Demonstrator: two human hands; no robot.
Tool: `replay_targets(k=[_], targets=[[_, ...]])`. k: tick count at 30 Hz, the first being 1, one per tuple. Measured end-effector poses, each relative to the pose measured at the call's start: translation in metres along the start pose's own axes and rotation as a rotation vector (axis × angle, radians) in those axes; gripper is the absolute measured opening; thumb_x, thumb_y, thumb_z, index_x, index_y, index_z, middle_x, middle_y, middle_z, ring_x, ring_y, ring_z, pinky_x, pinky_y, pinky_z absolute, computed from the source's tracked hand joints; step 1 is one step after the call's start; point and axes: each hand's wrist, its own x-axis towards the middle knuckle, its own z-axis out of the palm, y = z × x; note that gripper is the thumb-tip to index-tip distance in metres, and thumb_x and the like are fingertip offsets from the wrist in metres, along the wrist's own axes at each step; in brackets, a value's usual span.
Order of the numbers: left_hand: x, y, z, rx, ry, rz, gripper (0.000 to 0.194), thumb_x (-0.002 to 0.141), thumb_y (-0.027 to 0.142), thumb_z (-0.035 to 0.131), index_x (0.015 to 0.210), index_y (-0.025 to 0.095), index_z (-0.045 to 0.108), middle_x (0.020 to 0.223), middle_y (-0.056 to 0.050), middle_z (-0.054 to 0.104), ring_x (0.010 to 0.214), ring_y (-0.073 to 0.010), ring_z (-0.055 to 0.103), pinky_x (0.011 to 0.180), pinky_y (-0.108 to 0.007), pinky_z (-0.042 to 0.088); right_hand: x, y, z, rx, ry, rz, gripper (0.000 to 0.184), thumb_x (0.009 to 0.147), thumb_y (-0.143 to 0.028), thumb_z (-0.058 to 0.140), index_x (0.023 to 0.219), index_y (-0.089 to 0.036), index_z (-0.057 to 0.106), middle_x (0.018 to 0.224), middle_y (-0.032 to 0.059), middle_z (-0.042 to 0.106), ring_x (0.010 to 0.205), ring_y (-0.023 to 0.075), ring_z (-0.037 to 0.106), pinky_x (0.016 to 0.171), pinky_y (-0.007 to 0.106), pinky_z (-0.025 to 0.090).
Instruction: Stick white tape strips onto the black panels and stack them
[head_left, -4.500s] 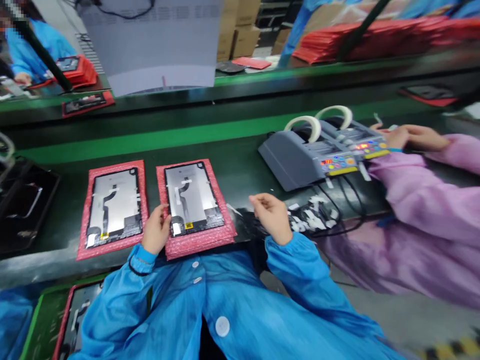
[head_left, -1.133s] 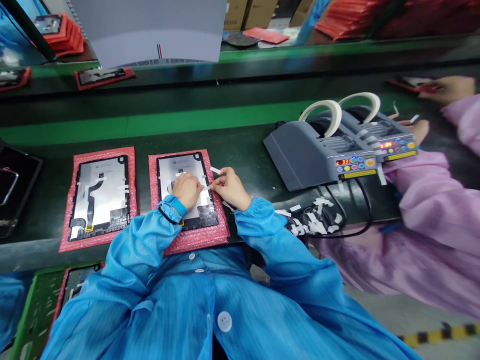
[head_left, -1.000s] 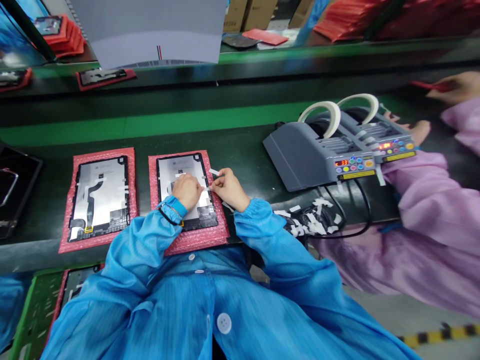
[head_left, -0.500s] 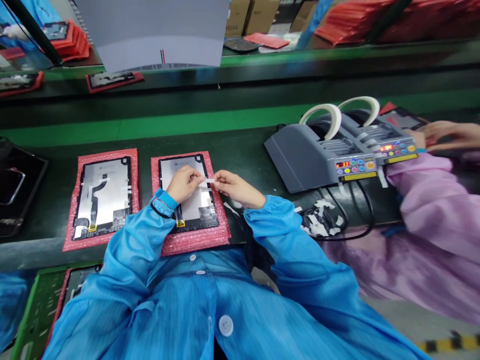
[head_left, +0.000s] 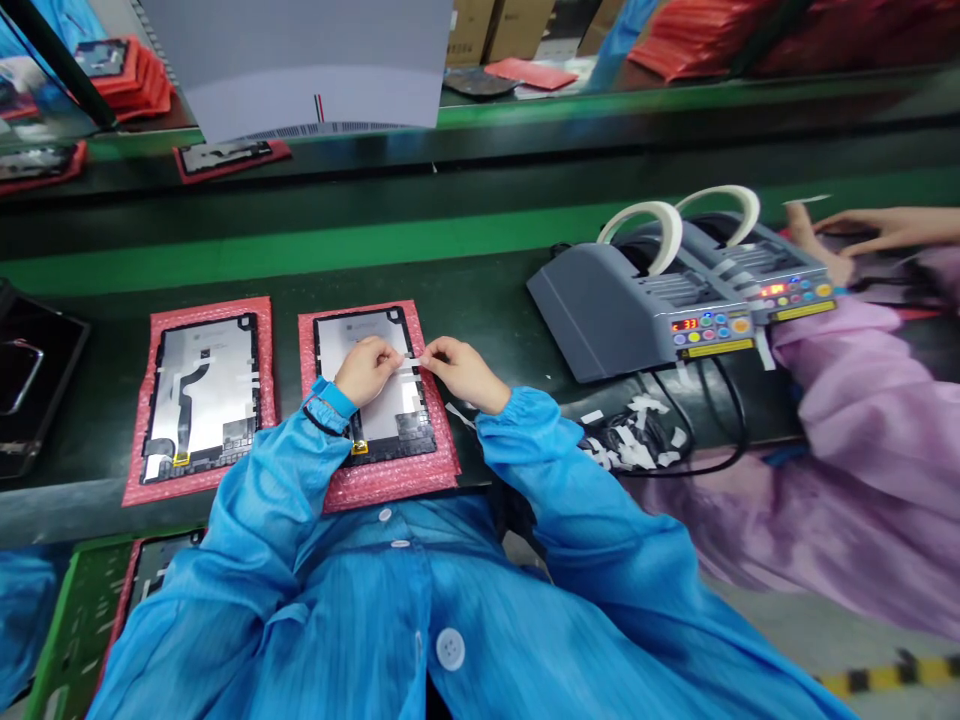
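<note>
A tablet screen panel (head_left: 386, 400) with a silvery back and black frame lies on a pink bubble-wrap bag (head_left: 390, 483) in front of me. Over its upper right edge, a short strip of white tape (head_left: 410, 362) spans between my two hands. My left hand (head_left: 367, 370), above the panel, pinches the strip's left end. At the panel's right edge, my right hand (head_left: 466, 372) has thumb and finger closed on the other end. White tabs show along the panel's right side below the strip. Part of the panel's middle is hidden by my left hand and wrist.
Another panel (head_left: 202, 390) on pink bubble wrap lies to the left. Two grey tape dispensers (head_left: 622, 310) stand at the right, with cables and tape scraps (head_left: 634, 440) before them. A co-worker's pink sleeve (head_left: 862, 400) is beyond. A grey monitor-like casing (head_left: 315, 60) overhangs the back.
My right hand has shifted slightly left and the tape strip now sits lower against the panel's edge. The co-worker's hand at far right has risen with a strip of tape on it.
</note>
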Motion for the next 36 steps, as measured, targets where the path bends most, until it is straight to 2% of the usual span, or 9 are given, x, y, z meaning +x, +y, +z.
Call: replay_targets(k=[4, 7, 19, 22, 24, 26, 31, 33, 36], targets=[[0.001, 0.004, 0.006, 0.249, -0.027, -0.06, 0.016, 0.082, 0.022, 0.053, 0.069, 0.016, 0.06, 0.08, -0.006, 0.059, 0.086, -0.0214, 0.054, 0.084, -0.036, 0.042, 0.005, 0.008, 0.008, -0.142, 0.038, -0.061, 0.014, 0.074, -0.012, 0.053, 0.061, -0.017, 0.054, 0.075, 0.004, 0.058, 0.08, 0.0173, 0.053, 0.084, 0.034, 0.04], [0.0, 0.007, 0.008, 0.345, -0.049, -0.069, 0.018, 0.084, 0.025, 0.051, 0.073, 0.016, 0.063, 0.088, -0.009, 0.061, 0.093, -0.0238, 0.054, 0.086, -0.037, 0.042, 0.006, 0.013, 0.011, -0.208, 0.04, -0.097, 0.015, 0.075, -0.012, 0.052, 0.061, -0.018, 0.055, 0.075, 0.0048, 0.057, 0.082, 0.0186, 0.053, 0.085, 0.036, 0.04], [-0.004, 0.012, 0.008, 0.411, -0.078, -0.07, 0.02, 0.085, 0.026, 0.051, 0.079, 0.016, 0.066, 0.094, -0.011, 0.062, 0.099, -0.0258, 0.054, 0.087, -0.038, 0.042, 0.005, 0.013, 0.012, -0.307, -0.001, -0.121, 0.016, 0.076, -0.011, 0.051, 0.063, -0.017, 0.058, 0.077, 0.0064, 0.058, 0.084, 0.0194, 0.052, 0.086, 0.036, 0.038], [-0.005, 0.012, 0.008, 0.411, -0.067, -0.084, 0.019, 0.084, 0.026, 0.052, 0.078, 0.015, 0.066, 0.093, -0.011, 0.062, 0.1, -0.0264, 0.054, 0.088, -0.038, 0.042, 0.001, 0.01, 0.01, -0.335, 0.047, -0.081, 0.013, 0.076, -0.014, 0.056, 0.064, -0.016, 0.06, 0.078, 0.0074, 0.059, 0.084, 0.0206, 0.052, 0.086, 0.037, 0.038], [-0.006, 0.011, 0.008, 0.399, -0.044, -0.087, 0.016, 0.083, 0.025, 0.054, 0.077, 0.015, 0.065, 0.091, -0.011, 0.062, 0.099, -0.0262, 0.054, 0.088, -0.039, 0.042, -0.006, 0.009, 0.011, -0.353, 0.126, -0.087, 0.009, 0.076, -0.018, 0.058, 0.07, -0.015, 0.064, 0.081, 0.0085, 0.059, 0.086, 0.022, 0.051, 0.087, 0.038, 0.037], [-0.007, 0.011, 0.008, 0.383, -0.017, -0.09, 0.013, 0.081, 0.026, 0.056, 0.078, 0.016, 0.064, 0.091, -0.01, 0.062, 0.097, -0.0257, 0.054, 0.088, -0.039, 0.042, -0.016, 0.007, 0.015, -0.379, 0.166, -0.125, 0.014, 0.08, -0.017, 0.052, 0.08, -0.015, 0.067, 0.086, 0.01, 0.06, 0.088, 0.0229, 0.05, 0.088, 0.039, 0.036], [-0.007, 0.013, 0.011, 0.366, 0.011, -0.102, 0.009, 0.08, 0.025, 0.058, 0.083, 0.017, 0.061, 0.094, -0.01, 0.061, 0.099, -0.0258, 0.054, 0.088, -0.039, 0.042, -0.041, 0.007, 0.031, -0.517, 0.078, -0.17, 0.037, 0.08, -0.005, 0.037, 0.101, -0.011, 0.066, 0.099, 0.0148, 0.058, 0.089, 0.0244, 0.047, 0.083, 0.038, 0.038], [-0.009, 0.01, 0.005, 0.358, 0.027, -0.097, 0.01, 0.079, 0.024, 0.059, 0.085, 0.017, 0.061, 0.095, -0.009, 0.062, 0.098, -0.025, 0.055, 0.088, -0.038, 0.043, -0.042, 0.01, 0.03, -0.537, 0.055, -0.185, 0.037, 0.08, -0.006, 0.038, 0.105, -0.011, 0.065, 0.101, 0.016, 0.057, 0.09, 0.0256, 0.047, 0.083, 0.039, 0.039], [-0.022, -0.003, -0.018, 0.376, 0.123, -0.128, 0.013, 0.08, 0.023, 0.056, 0.092, 0.018, 0.06, 0.098, -0.009, 0.063, 0.097, -0.0232, 0.056, 0.089, -0.036, 0.043, -0.035, 0.014, 0.022, -0.485, 0.086, -0.124, 0.034, 0.081, -0.009, 0.039, 0.102, -0.01, 0.065, 0.094, 0.0154, 0.06, 0.088, 0.0247, 0.051, 0.084, 0.038, 0.04]])
